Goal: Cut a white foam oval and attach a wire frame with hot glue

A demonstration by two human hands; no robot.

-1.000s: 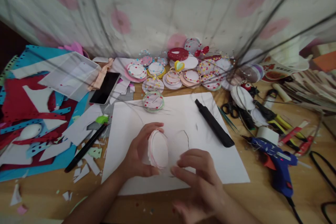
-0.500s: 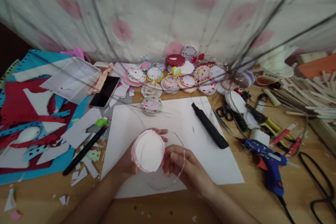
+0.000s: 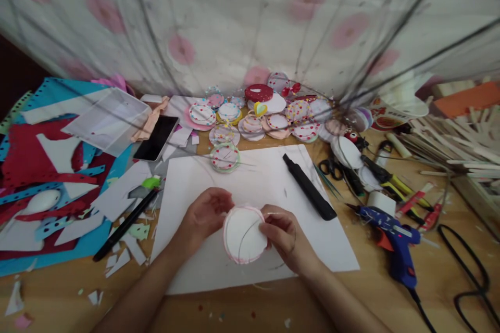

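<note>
A white paper disc (image 3: 242, 237) with a pink rim hangs upright over the large white sheet (image 3: 187, 182). My right hand (image 3: 284, 234) pinches its right edge between thumb and fingers. Beside the disc's upper left edge is my left hand (image 3: 207, 213), its fingers curled; whether its fingertips grip the rim is hard to tell. A thin curved strand shows across the disc's face and near my right hand. Above lies a round piece (image 3: 225, 157) with red dots, at the sheet's top edge.
Round decorated pieces (image 3: 278, 122) crowd the back. A black cutter (image 3: 310, 187) lies on the sheet. Pliers (image 3: 394, 187), scissors (image 3: 332, 166) and a blue glue gun (image 3: 400, 250) are right. A phone (image 3: 157, 138), clear box (image 3: 107, 122), black pen (image 3: 125, 223) and scraps are left.
The disc has shifted right and is now pinched by my right hand. My left hand has moved from behind the disc to its upper left side. The strand's loop has moved.
</note>
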